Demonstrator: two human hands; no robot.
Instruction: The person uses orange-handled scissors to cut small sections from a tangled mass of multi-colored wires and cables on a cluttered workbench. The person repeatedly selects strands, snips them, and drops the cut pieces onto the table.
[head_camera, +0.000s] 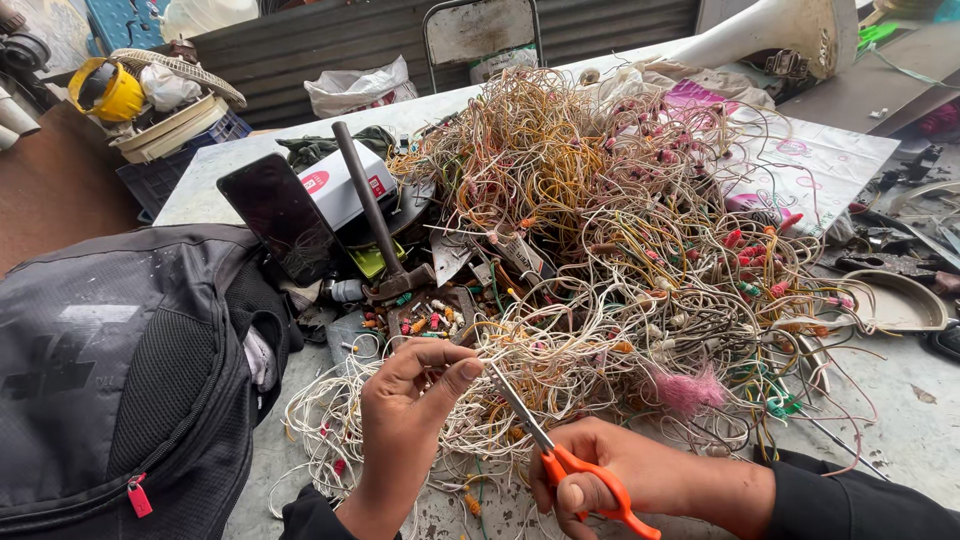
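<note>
A dark backpack (110, 380) sits at the far left of the surface (900, 420), with a hammer (375, 215) leaning behind it. The left hand (410, 410) pinches thin white wires (500, 355) from the tangled heap (600, 230). The right hand (610, 475) grips orange-handled scissors (545, 440), blades at the pinched strands. With fingertips so near the blades, a slip could nick them, or cut neighbouring wires.

Orange-handled scissors (575, 470), white and yellow wires (620, 260), a black backpack (110, 380), a yellow helmet (105, 92).
</note>
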